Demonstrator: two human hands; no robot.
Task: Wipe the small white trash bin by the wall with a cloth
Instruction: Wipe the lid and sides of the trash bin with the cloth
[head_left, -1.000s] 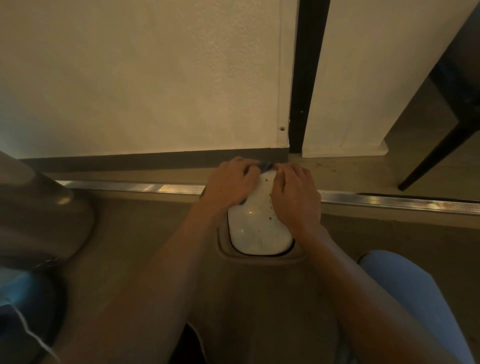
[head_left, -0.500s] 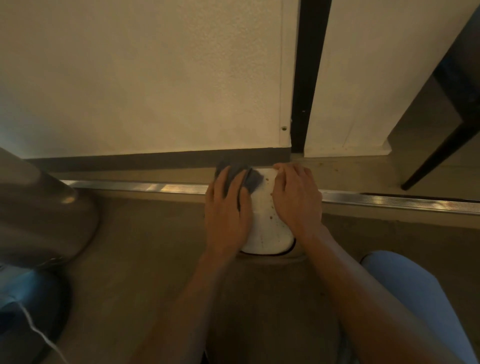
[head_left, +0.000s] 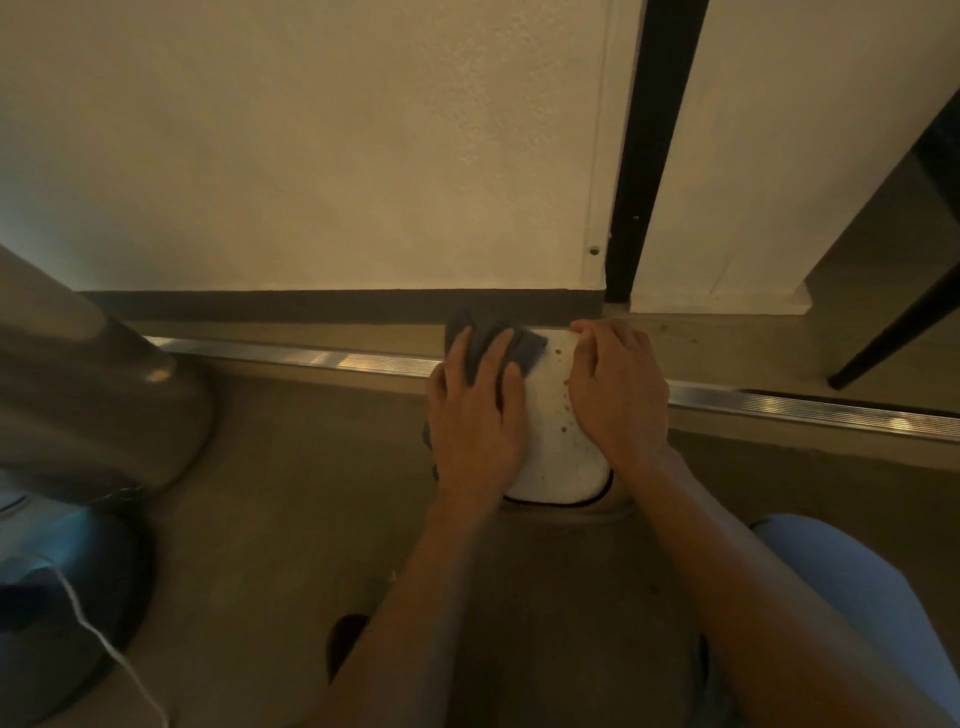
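The small white trash bin (head_left: 558, 447) is seen from above on the floor (head_left: 291, 499), just below the middle of the view, close to the cream wall (head_left: 311, 156) and its dark baseboard (head_left: 311, 305) at 12 o'clock. Brown specks are scattered over the bin's white lid, mostly along its right half. A dark grey cloth (head_left: 480, 345) is spread over the lid's left side, its far edge reaching toward 11 o'clock. The left hand (head_left: 475, 426) is laid flat on the cloth with fingers straight and spread, pressing it onto the lid. The right hand (head_left: 618, 395) is rested on the lid's right edge at 3 o'clock of the bin, fingers extended and slightly bent over the far rim; it is not curled around anything. A ribbed metal floor strip (head_left: 810, 408) is seen running from 9 to 3 o'clock beneath the bin's far end. A black vertical frame (head_left: 652, 156) is seen at 1 o'clock, a dark slanted furniture leg (head_left: 893, 338) at 3 o'clock, a grey rounded object (head_left: 88, 395) at 9 o'clock and a blue-clad knee (head_left: 852, 587) at 4 o'clock.
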